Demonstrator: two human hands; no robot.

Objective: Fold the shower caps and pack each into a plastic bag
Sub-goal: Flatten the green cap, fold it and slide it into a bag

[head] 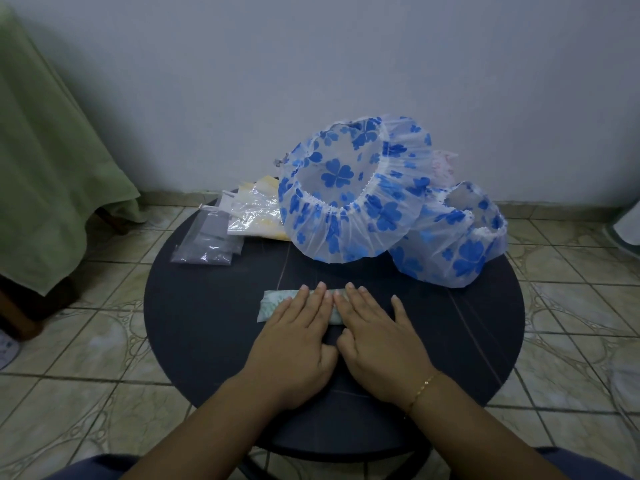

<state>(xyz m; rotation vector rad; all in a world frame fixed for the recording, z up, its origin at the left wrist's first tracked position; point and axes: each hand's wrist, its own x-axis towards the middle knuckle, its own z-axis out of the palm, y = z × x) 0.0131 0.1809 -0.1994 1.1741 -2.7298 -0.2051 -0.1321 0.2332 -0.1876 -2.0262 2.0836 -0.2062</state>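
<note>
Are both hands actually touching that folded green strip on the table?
Touching. The head view shows the left hand and right hand lying flat, fingers straight, on the folded green shower cap.

No text, label, brand, number or sign can be read anywhere here; the shower caps (349, 195) carry only a blue clover print, no lettering.

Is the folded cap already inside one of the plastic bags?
No: the folded shower cap lies bare on the table under both flat hands, apart from the plastic bags.
</note>
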